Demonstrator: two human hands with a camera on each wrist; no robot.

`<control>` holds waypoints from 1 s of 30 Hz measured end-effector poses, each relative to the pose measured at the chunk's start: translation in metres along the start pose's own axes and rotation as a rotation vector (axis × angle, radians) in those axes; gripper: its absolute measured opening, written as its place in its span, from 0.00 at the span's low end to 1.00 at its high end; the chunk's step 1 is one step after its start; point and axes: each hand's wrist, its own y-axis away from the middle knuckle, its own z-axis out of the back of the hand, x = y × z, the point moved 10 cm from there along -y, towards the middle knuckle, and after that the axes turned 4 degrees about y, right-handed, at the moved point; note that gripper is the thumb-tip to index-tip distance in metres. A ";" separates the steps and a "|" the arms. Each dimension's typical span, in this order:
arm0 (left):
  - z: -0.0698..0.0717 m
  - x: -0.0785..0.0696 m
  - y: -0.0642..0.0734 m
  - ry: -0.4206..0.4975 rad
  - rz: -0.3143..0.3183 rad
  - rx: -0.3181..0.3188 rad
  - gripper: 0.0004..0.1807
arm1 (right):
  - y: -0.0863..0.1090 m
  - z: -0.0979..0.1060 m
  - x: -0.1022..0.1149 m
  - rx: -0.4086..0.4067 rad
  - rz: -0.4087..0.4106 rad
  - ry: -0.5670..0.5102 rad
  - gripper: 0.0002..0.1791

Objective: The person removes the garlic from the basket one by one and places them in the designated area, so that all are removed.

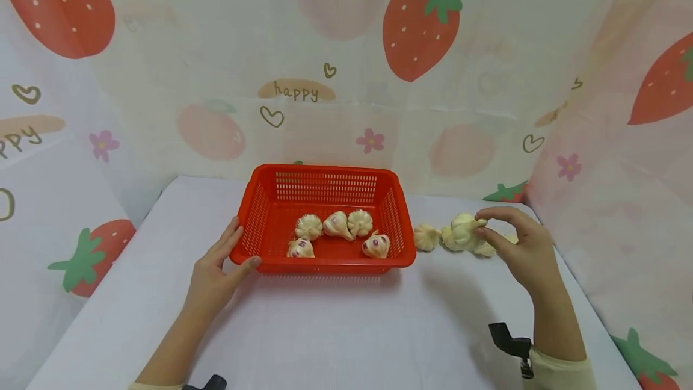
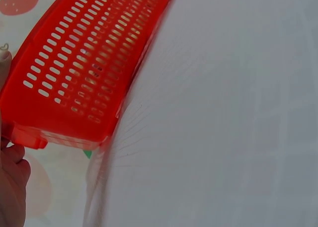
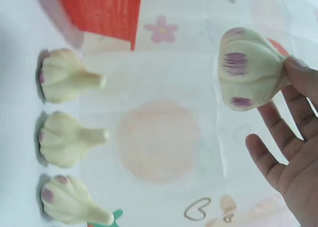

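Note:
A red plastic basket [image 1: 325,266] with slotted walls stands on the table and holds several garlic bulbs [image 1: 337,225]. My left hand [image 1: 216,278] grips its left end, with the thumb at the front corner. In the left wrist view the basket's side wall [image 2: 59,105] shows, and curled fingers [image 2: 14,172] lie at its rim. My right hand [image 1: 522,251] pinches a pale garlic bulb [image 3: 248,70] by its stem, raised above the table to the right of the basket. Beneath it, three more garlic bulbs [image 3: 72,140] stand in a row, stems up, in the right wrist view.
A white cloth [image 1: 325,330] covers the table. Hangings printed with strawberries [image 1: 422,23] enclose it at the back and both sides. A black wrist-camera mount [image 1: 509,342] sits by the right sleeve.

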 end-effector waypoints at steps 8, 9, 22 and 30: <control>0.001 0.000 -0.001 0.007 -0.021 -0.012 0.44 | 0.002 0.035 -0.016 -0.123 0.010 0.148 0.18; 0.001 0.000 -0.001 0.009 -0.021 -0.012 0.44 | 0.002 0.039 -0.019 -0.134 0.001 0.155 0.18; 0.002 -0.002 0.001 0.012 -0.003 -0.003 0.44 | 0.010 0.085 -0.050 -0.298 -0.071 0.314 0.14; 0.002 -0.001 0.000 0.005 0.002 0.001 0.44 | 0.023 0.107 -0.091 -0.413 -0.262 0.361 0.11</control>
